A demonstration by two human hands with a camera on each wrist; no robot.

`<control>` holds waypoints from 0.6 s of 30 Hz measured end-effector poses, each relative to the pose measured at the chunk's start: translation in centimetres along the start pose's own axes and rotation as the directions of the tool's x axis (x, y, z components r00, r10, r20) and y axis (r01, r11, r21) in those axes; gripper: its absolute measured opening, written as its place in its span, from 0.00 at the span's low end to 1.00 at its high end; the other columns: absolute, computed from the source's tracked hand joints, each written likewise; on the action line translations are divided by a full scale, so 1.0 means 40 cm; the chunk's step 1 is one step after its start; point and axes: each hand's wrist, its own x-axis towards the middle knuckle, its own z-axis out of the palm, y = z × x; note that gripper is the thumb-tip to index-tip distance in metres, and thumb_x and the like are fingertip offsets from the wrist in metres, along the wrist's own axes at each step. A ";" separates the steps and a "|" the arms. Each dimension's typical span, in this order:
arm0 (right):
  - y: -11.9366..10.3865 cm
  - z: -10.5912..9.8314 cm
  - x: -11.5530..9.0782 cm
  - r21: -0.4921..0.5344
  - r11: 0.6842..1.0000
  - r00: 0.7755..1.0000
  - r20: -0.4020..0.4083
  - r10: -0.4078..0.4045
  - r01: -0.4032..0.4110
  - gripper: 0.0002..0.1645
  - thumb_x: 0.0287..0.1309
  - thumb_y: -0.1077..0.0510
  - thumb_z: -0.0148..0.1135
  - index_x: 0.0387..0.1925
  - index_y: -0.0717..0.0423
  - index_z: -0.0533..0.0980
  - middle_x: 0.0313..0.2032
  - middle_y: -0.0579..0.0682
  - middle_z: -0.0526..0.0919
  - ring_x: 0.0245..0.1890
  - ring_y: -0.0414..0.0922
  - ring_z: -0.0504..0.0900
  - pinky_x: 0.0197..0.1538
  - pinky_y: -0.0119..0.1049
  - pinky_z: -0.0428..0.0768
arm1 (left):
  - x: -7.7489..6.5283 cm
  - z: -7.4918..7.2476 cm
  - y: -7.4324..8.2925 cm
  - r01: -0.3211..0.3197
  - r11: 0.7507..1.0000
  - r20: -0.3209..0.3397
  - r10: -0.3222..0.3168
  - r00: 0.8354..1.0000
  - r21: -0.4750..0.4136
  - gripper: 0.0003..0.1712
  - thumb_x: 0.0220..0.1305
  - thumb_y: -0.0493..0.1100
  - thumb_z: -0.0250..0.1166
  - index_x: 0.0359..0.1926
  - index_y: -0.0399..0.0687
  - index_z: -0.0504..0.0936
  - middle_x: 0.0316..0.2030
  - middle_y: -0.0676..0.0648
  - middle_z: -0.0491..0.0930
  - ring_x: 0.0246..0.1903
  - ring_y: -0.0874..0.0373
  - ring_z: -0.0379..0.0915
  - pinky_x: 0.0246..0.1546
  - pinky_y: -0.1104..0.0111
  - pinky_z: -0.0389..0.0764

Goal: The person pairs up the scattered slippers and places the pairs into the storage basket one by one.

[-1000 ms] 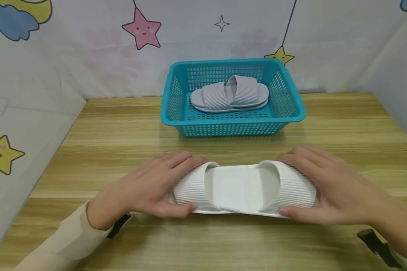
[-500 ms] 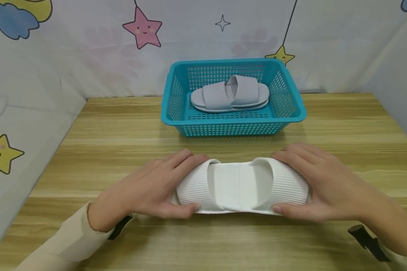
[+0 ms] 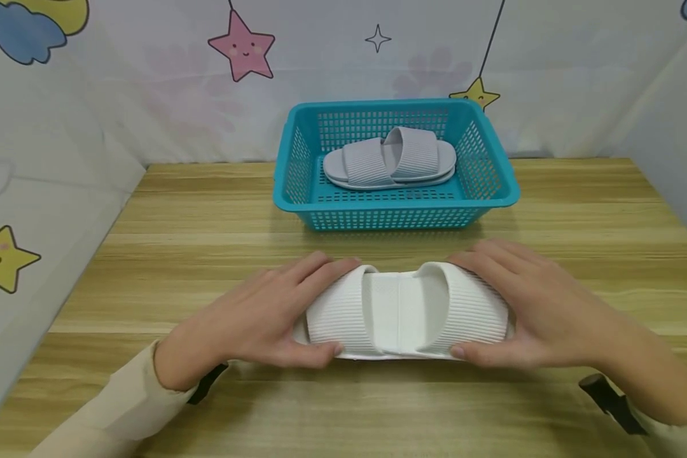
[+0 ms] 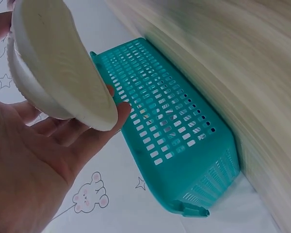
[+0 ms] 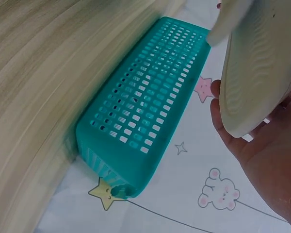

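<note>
Two white slippers with ribbed straps are held above the table in the head view, heel ends meeting or overlapping in the middle. My left hand [image 3: 257, 318] grips the left slipper [image 3: 343, 315] across its strap, thumb along the near side and fingers over the far side. In the same manner my right hand [image 3: 538, 308] grips the right slipper [image 3: 475, 312]. The left wrist view shows the pale sole of a slipper [image 4: 63, 68] against the fingers of my left hand [image 4: 29, 160]. In the right wrist view, a slipper [image 5: 257, 73] rests in my right hand [image 5: 271, 145].
Beyond my hands a teal plastic basket [image 3: 397, 207] stands on the wood-patterned table [image 3: 206, 222]. It contains a pair of light grey slippers [image 3: 369, 165], one partly on the other. A white cloth [image 3: 320, 57] with cartoon prints hangs behind and at the sides.
My right hand has moved left with its slipper, and my left hand slightly right. The two straps are now closer together, with less insole showing between them. The basket stays put.
</note>
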 end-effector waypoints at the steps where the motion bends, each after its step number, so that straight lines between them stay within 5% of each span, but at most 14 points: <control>1: 0.000 0.001 0.002 -0.001 1.000 1.000 0.003 0.001 -0.001 0.53 0.45 0.25 0.80 0.65 0.51 0.77 0.52 0.40 0.80 0.50 0.39 0.77 0.45 0.45 0.82 | 0.001 0.000 -0.001 -0.001 1.000 -0.001 0.001 1.000 0.003 0.54 0.60 0.66 0.72 0.80 0.50 0.63 0.63 0.51 0.74 0.45 0.62 0.77 0.37 0.68 0.82; 18: -0.008 0.019 0.020 0.041 0.999 1.000 0.005 -0.004 0.003 0.56 0.47 0.24 0.78 0.70 0.50 0.74 0.55 0.40 0.79 0.51 0.39 0.77 0.45 0.42 0.83 | 0.014 0.010 0.006 -0.036 0.999 -0.043 0.035 0.998 -0.025 0.52 0.63 0.67 0.72 0.80 0.50 0.65 0.66 0.50 0.74 0.54 0.60 0.76 0.46 0.65 0.84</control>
